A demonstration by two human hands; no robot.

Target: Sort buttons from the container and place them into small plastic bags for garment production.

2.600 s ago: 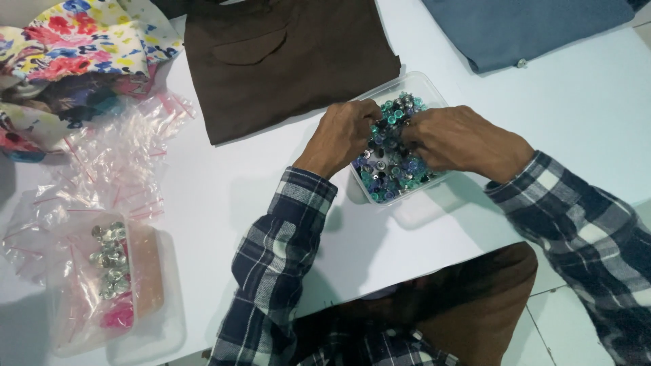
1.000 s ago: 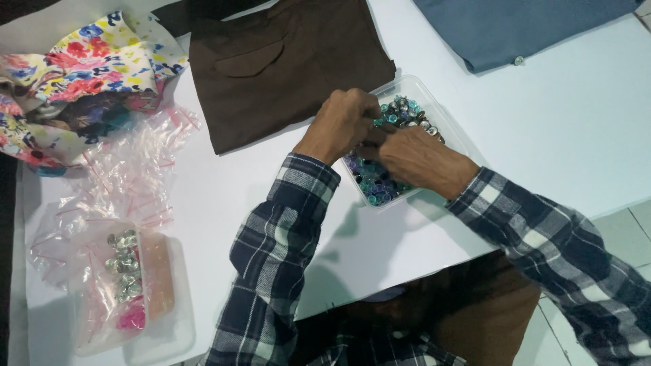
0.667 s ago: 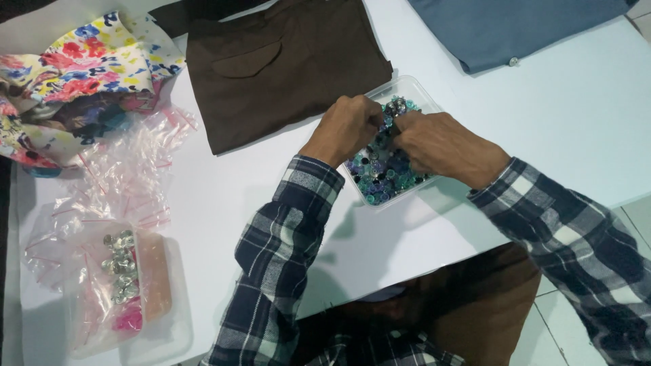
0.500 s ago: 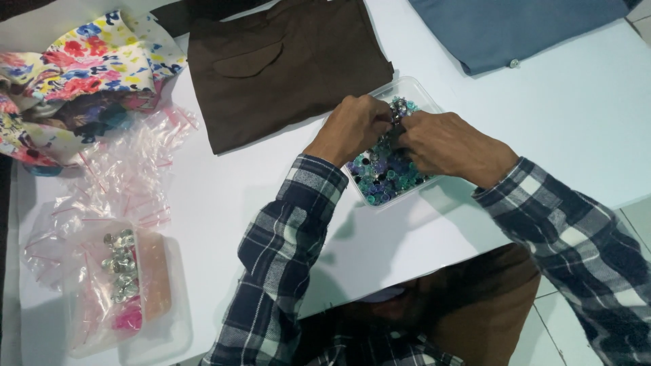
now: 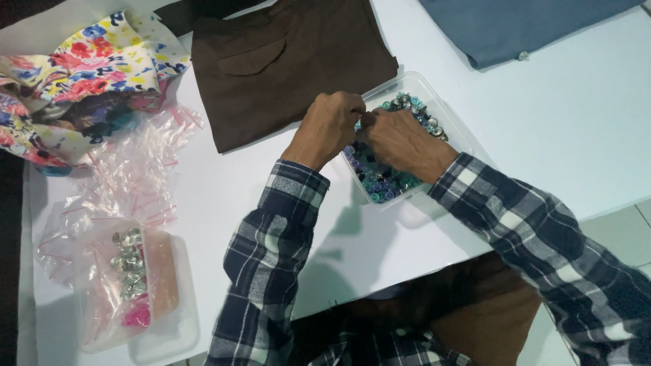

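Two hands at work: both are over one clear plastic tray (image 5: 468,139) on the white table (image 5: 569,129).
Left hand (image 5: 327,127): knuckles up, fingers curled and drawn together at the tray's near-left rim; fingertips meet those of the other hand. What they pinch, if anything, cannot be told.
Right hand (image 5: 401,140): lying across the tray's middle, fingers bent toward the left hand, tips hidden behind it; grip cannot be told.
Tray contents: small studs (image 5: 383,181) in teal, blue, purple and silver, filling the tray and partly covered by both hands.
Sleeves: dark blue and white plaid on both arms.
Brown garment (image 5: 285,61): flat on the table, just beyond the left hand, pocket flap showing.
Blue garment (image 5: 515,24): at the far right edge, well apart from the tray.
Floral cloth (image 5: 74,74): bunched at the far left.
Clear bags (image 5: 129,176): crumpled, red-striped seals, beside the floral cloth.
Second tray (image 5: 146,335): near left, holding silver and pink pieces in bags.
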